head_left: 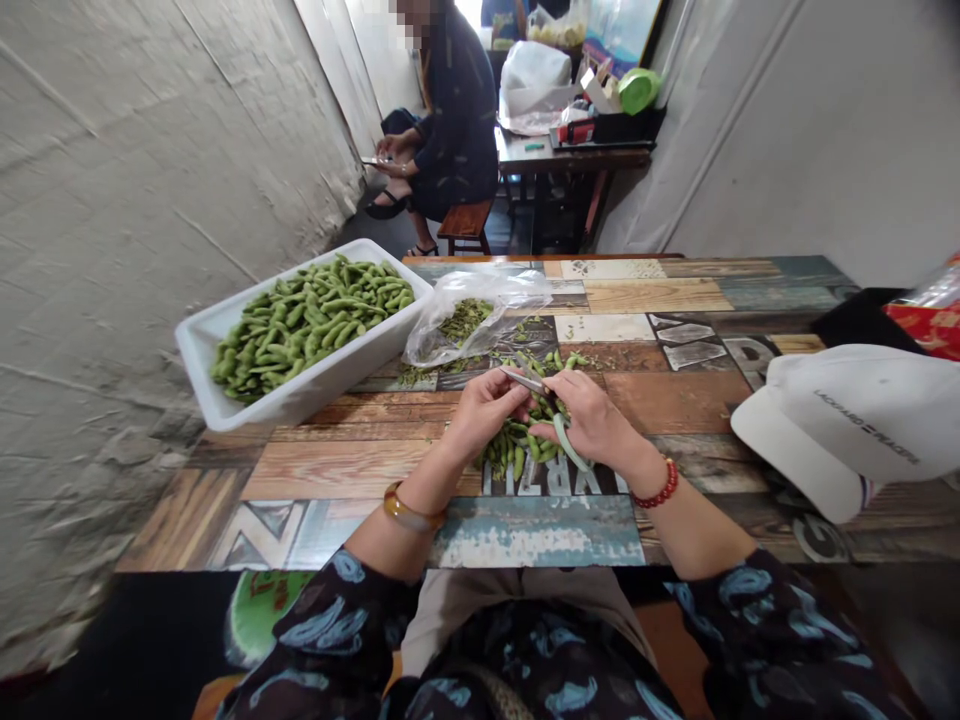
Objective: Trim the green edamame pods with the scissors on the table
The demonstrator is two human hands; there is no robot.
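Note:
My right hand (596, 415) is closed around a pair of scissors (571, 446) with pale green handles. Their blades point up and left, reaching my left hand (486, 412). The fingers of that hand are pinched together at the blades; what they hold is too hidden to name. Beneath and between both hands lies a loose pile of green soybean pods (519, 455). A clear plastic bag (517, 288) with small green trimmings (466, 320) lies just beyond my left hand. Scattered bits surround it on the tabletop.
A white tub (259, 408) heaped with green pods (315, 320) stands at the left of the wood-patterned table (337, 465). A white cap (855, 420) lies on the right. Farther off, a person (457, 110) sits on a stool (465, 220) beside a cluttered table (574, 155).

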